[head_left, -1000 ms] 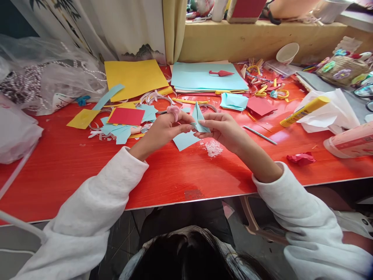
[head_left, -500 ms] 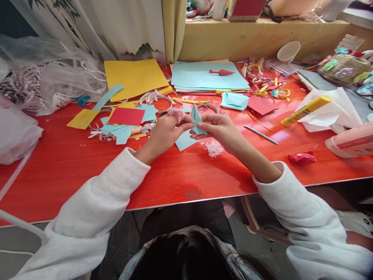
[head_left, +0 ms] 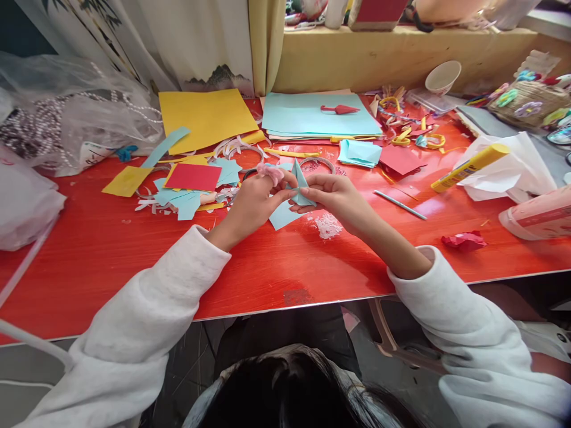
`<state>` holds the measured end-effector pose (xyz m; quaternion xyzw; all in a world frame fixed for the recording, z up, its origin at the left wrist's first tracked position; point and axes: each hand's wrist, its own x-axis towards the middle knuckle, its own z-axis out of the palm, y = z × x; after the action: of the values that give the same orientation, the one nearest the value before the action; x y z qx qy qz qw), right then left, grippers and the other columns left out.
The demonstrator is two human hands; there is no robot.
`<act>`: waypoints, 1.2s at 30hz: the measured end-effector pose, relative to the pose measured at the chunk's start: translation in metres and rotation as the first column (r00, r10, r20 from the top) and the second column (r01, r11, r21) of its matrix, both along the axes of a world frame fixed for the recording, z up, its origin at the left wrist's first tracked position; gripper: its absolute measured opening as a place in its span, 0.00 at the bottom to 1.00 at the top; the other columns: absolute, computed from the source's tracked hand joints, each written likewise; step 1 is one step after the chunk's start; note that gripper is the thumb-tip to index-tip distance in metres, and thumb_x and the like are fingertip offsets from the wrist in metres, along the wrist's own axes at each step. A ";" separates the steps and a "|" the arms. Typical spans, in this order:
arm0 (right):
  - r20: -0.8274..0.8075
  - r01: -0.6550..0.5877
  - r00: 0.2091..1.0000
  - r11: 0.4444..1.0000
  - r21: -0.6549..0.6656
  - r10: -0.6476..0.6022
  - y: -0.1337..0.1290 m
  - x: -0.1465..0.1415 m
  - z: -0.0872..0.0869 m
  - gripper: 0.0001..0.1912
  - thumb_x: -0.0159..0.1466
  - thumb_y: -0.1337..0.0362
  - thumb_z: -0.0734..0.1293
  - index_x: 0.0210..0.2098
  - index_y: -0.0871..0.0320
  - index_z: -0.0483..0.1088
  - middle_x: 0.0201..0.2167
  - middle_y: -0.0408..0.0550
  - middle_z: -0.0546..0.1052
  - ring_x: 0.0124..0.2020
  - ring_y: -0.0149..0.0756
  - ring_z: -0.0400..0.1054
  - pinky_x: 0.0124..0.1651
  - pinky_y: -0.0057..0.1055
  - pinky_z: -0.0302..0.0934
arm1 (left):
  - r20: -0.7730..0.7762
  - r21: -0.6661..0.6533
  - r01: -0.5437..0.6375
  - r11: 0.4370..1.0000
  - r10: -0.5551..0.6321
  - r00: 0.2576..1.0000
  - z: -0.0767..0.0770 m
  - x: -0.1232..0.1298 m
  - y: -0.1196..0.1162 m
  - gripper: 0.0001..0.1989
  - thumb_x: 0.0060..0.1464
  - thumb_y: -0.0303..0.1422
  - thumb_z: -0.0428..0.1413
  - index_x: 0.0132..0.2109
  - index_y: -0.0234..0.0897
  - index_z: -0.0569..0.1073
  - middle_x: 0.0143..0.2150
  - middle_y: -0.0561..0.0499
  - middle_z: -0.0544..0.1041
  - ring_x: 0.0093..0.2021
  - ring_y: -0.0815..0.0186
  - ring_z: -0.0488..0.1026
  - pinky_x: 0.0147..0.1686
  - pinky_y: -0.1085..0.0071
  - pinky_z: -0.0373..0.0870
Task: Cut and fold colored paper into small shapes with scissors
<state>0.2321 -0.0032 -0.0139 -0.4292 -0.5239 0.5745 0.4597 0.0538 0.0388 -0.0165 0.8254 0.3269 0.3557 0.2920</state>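
Note:
A small folded light-blue paper (head_left: 300, 178) points upward between my two hands, above the red table (head_left: 250, 267). My left hand (head_left: 263, 196) pinches its left side between thumb and fingers; a pink scrunchie (head_left: 270, 173) sits by that hand. On the right side, my right hand (head_left: 332, 193) grips the same paper with the thumb in front. Beneath the hands lies a flat light-blue sheet (head_left: 284, 215), partly hidden. White scraps (head_left: 328, 226) lie just below my right hand.
Yellow sheet (head_left: 207, 119) and blue sheets (head_left: 312, 113) lie at the back. A red square (head_left: 195, 177) tops scraps at left. To the right are a yellow glue stick (head_left: 470, 168), a thin blue stick (head_left: 400, 204), crumpled red paper (head_left: 464, 240) and a pink container (head_left: 537, 215).

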 end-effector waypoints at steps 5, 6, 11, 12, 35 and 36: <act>0.021 -0.022 1.000 1.000 0.004 0.022 -0.001 0.000 0.001 0.14 0.59 0.56 0.71 0.38 0.59 0.74 0.38 0.48 0.79 0.37 0.35 0.77 0.50 0.40 0.72 | 0.042 -0.047 -0.028 0.998 0.030 0.999 -0.003 0.001 0.001 0.04 0.56 0.30 0.55 0.38 0.36 0.74 0.34 0.50 0.75 0.34 0.68 0.71 0.37 0.70 0.68; 0.030 -0.028 0.999 1.000 0.004 0.028 -0.001 -0.001 0.001 0.14 0.58 0.57 0.72 0.39 0.59 0.73 0.38 0.48 0.79 0.38 0.35 0.76 0.50 0.40 0.72 | 0.045 -0.055 -0.033 0.998 0.036 0.998 -0.003 0.001 0.001 0.03 0.56 0.30 0.55 0.38 0.36 0.73 0.34 0.51 0.75 0.34 0.68 0.71 0.37 0.70 0.68; 0.059 -0.027 0.998 1.000 0.003 0.027 0.000 -0.003 0.000 0.15 0.54 0.63 0.74 0.40 0.59 0.72 0.35 0.45 0.79 0.35 0.34 0.76 0.48 0.40 0.72 | 0.095 -0.155 -0.026 0.988 0.041 0.995 -0.002 0.001 0.000 0.06 0.54 0.31 0.57 0.40 0.37 0.72 0.35 0.51 0.74 0.36 0.68 0.72 0.40 0.70 0.70; 0.053 -0.023 0.998 1.000 0.004 0.022 0.000 -0.003 0.000 0.15 0.54 0.63 0.74 0.39 0.60 0.71 0.33 0.45 0.79 0.34 0.34 0.75 0.47 0.40 0.72 | 0.114 -0.189 -0.023 0.982 0.046 0.992 -0.002 0.001 0.000 0.08 0.54 0.31 0.57 0.42 0.38 0.71 0.35 0.52 0.74 0.35 0.69 0.73 0.40 0.70 0.71; 0.029 -0.026 0.999 0.999 0.021 0.025 -0.001 0.002 0.002 0.12 0.60 0.58 0.70 0.36 0.60 0.71 0.33 0.47 0.79 0.34 0.34 0.76 0.45 0.37 0.73 | 0.169 -0.485 0.123 0.866 -0.045 0.985 0.006 -0.003 0.008 0.15 0.48 0.41 0.63 0.38 0.35 0.75 0.30 0.53 0.74 0.27 0.72 0.69 0.33 0.72 0.69; 0.029 -0.027 0.999 0.999 0.019 0.026 -0.001 0.001 0.002 0.12 0.60 0.57 0.70 0.34 0.60 0.71 0.32 0.47 0.79 0.34 0.34 0.77 0.45 0.37 0.73 | 0.147 -0.477 0.120 0.870 -0.056 0.988 0.007 -0.004 0.008 0.14 0.48 0.41 0.62 0.35 0.34 0.75 0.29 0.53 0.74 0.27 0.72 0.69 0.33 0.72 0.68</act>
<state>0.2336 -0.0039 -0.0124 -0.4259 -0.5416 0.5692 0.4486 0.0502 0.0464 -0.0096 0.7155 0.3480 0.3010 0.5258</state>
